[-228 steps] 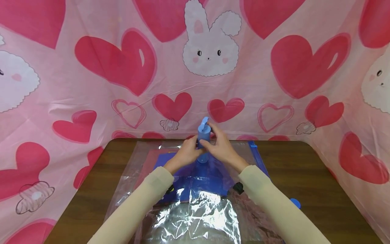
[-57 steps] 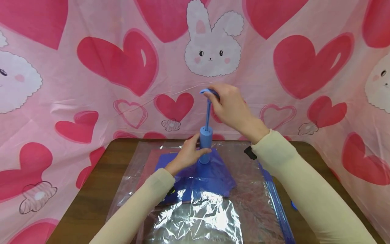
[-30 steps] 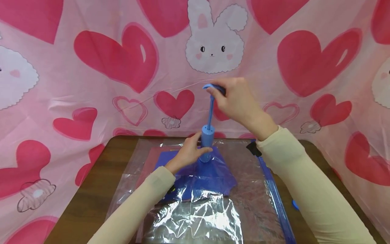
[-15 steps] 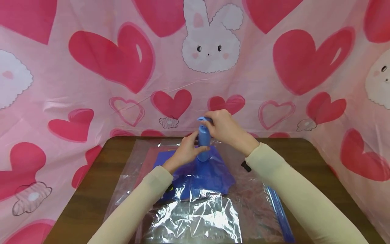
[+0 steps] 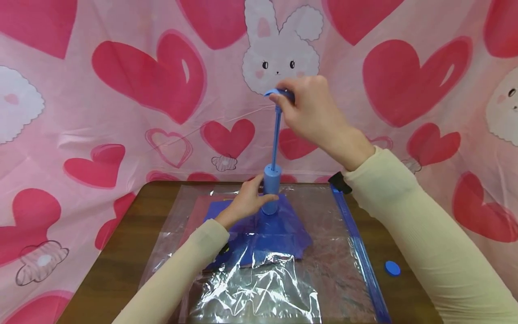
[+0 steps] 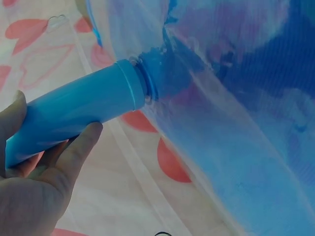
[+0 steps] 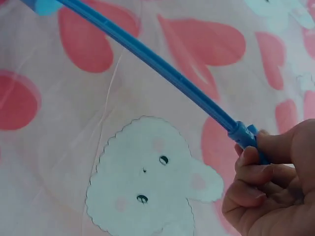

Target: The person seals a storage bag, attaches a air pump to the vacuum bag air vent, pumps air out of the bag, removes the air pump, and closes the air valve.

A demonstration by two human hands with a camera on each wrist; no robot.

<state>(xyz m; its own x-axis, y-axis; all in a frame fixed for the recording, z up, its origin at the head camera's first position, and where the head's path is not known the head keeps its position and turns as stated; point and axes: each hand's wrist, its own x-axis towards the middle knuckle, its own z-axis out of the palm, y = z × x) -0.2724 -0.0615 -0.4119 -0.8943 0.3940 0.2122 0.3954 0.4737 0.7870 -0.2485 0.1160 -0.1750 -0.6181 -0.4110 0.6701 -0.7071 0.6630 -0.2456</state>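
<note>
A blue hand pump (image 5: 272, 177) stands upright on a clear plastic storage bag (image 5: 323, 265). In the left wrist view the pump's barrel (image 6: 83, 105) meets a round blue valve (image 6: 155, 73) on the bag. My left hand (image 5: 247, 201) grips the barrel low down, thumb and fingers on either side. High above it, my right hand (image 5: 311, 105) holds the pump's handle, and the thin blue rod (image 7: 162, 71) is drawn far out of the barrel. Folded blue fabric (image 5: 279, 238) lies inside the bag, with a reddish piece (image 5: 197, 216) at its left.
The bag covers much of a dark wooden table (image 5: 121, 243). A blue zip strip (image 5: 360, 252) runs along the bag's right edge, and a round blue cap (image 5: 392, 268) lies beside it. A pink cloth (image 5: 133, 99) with hearts and rabbits hangs around the table.
Over the last frames my right hand pushed the pump handle down to the barrel, then pulled it up higher than before. My left hand kept its grip on the barrel.
</note>
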